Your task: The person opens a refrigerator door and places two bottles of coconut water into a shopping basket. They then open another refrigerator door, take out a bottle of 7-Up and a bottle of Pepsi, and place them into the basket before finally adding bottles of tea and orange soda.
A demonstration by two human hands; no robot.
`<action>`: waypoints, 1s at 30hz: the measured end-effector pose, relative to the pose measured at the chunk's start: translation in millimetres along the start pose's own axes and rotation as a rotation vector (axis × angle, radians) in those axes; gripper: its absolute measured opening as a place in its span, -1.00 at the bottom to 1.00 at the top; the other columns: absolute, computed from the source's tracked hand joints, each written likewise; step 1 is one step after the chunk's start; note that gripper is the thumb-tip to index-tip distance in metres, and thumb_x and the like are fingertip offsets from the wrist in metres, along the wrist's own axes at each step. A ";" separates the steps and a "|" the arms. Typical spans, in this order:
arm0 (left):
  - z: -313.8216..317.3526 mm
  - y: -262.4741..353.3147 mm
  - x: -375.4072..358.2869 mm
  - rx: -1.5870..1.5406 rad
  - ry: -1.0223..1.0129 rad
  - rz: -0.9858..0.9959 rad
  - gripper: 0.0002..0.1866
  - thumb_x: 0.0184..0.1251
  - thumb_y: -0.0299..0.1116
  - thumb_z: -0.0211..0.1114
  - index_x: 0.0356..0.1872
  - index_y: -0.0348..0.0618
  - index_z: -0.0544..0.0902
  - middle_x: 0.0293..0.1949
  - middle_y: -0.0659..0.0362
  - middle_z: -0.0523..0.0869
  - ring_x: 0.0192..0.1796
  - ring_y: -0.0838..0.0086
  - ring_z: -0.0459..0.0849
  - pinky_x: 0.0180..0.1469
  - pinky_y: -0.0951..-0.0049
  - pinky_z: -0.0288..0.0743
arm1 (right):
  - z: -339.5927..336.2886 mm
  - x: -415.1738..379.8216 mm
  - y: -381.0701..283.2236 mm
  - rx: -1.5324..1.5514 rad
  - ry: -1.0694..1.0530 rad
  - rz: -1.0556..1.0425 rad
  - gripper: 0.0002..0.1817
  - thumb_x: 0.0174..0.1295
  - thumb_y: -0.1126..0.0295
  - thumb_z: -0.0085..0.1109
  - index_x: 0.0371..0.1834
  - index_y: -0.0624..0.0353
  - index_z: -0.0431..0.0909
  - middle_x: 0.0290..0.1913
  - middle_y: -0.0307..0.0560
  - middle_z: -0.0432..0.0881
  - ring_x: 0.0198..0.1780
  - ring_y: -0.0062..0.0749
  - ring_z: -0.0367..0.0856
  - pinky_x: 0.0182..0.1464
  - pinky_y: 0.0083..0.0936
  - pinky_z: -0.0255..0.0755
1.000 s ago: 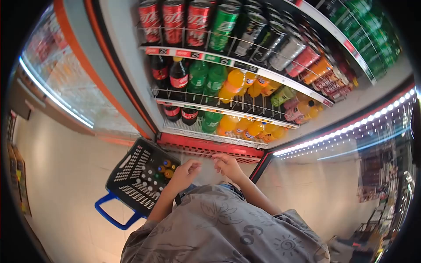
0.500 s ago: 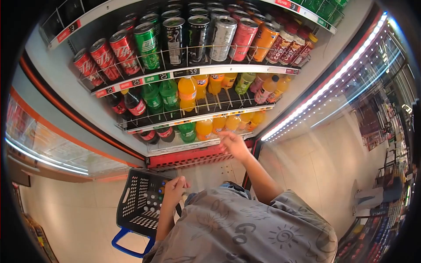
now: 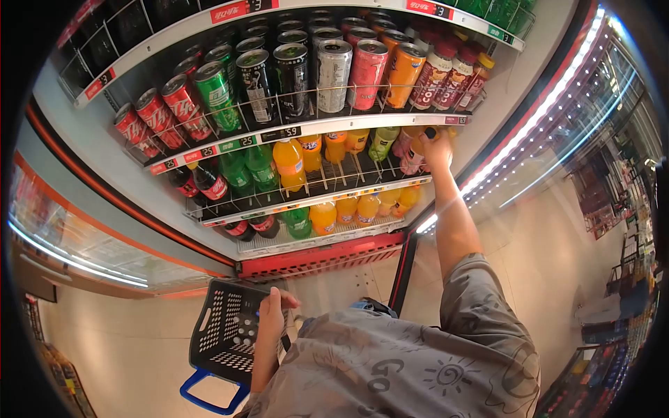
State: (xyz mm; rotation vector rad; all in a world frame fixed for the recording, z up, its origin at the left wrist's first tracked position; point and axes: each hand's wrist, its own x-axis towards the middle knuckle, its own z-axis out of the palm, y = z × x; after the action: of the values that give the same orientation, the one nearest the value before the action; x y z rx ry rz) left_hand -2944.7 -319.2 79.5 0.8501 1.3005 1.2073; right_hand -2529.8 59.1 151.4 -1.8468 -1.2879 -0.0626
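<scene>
At the right end of the fridge's middle shelf, my right hand (image 3: 437,148) is closed round the top of a pink drink bottle (image 3: 412,159) with a dark cap. Beside it stand a green-yellow bottle (image 3: 383,143) and several orange bottles (image 3: 288,164). My left hand (image 3: 273,312) hangs at the edge of a dark grey basket (image 3: 216,324), its fingers bent; whether they hold anything is hidden. Several bottles (image 3: 245,329) lie inside the basket, which has a blue handle.
Cans (image 3: 334,75) fill the shelf above, behind a wire rail (image 3: 279,129). More orange bottles (image 3: 323,217) stand on the lowest shelf. The lit door edge (image 3: 516,132) runs along the right. Another fridge door (image 3: 83,237) is at the left.
My right hand has moved up and right from in front of the lowest shelf and closed on the pink bottle's top. The view has shifted slightly; my left hand stays by the basket.
</scene>
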 end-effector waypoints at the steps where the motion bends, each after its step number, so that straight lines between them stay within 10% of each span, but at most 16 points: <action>1: 0.5 -1.5 -2.4 0.010 0.000 -0.003 -0.31 0.66 0.04 -0.24 -0.47 -0.29 0.63 -0.44 0.06 0.73 -0.33 0.39 0.71 -0.11 0.42 0.58 | 7.8 2.9 1.9 -0.026 -0.001 0.002 -0.37 0.08 -0.04 0.38 0.10 0.16 0.55 -0.12 0.21 0.70 -0.03 0.17 0.66 0.03 -0.08 0.50; 19: 10.8 9.7 -25.1 0.160 0.062 -0.063 -0.36 0.64 -0.04 -0.14 -0.48 -0.32 0.69 -0.47 0.08 0.73 -0.37 0.43 0.71 -0.14 0.45 0.58 | -12.7 -23.2 -1.9 0.297 -0.045 0.040 -0.44 0.10 0.07 0.37 0.11 0.15 0.59 -0.05 0.13 0.69 0.01 0.06 0.64 0.07 -0.18 0.49; 25: 8.3 -0.7 -24.4 0.136 0.027 -0.088 -0.38 0.64 -0.05 -0.13 -0.46 -0.32 0.69 -0.46 0.07 0.74 -0.36 0.43 0.72 -0.15 0.46 0.58 | -77.9 -72.4 -32.1 0.819 0.174 -0.014 -0.69 0.34 0.34 0.27 0.04 0.29 0.56 -0.14 -0.13 0.65 -0.12 -0.51 0.62 -0.06 -0.48 0.52; 30: 16.4 -12.6 -13.6 0.080 -0.053 -0.099 -0.40 0.63 -0.06 -0.10 -0.45 -0.33 0.68 -0.45 0.09 0.74 -0.36 0.44 0.70 -0.15 0.46 0.56 | -103.8 -126.1 -46.5 1.351 -0.120 0.257 -0.66 0.49 0.18 -0.02 0.12 0.19 0.43 -0.11 -0.04 0.63 -0.08 -0.29 0.61 -0.01 -0.36 0.53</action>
State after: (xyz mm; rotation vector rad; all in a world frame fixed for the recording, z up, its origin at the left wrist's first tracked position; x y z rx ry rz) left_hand -2924.8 -332.4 72.9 0.8593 1.3395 1.0540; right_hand -2582.9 -98.8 184.4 -0.7937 -0.7599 0.8561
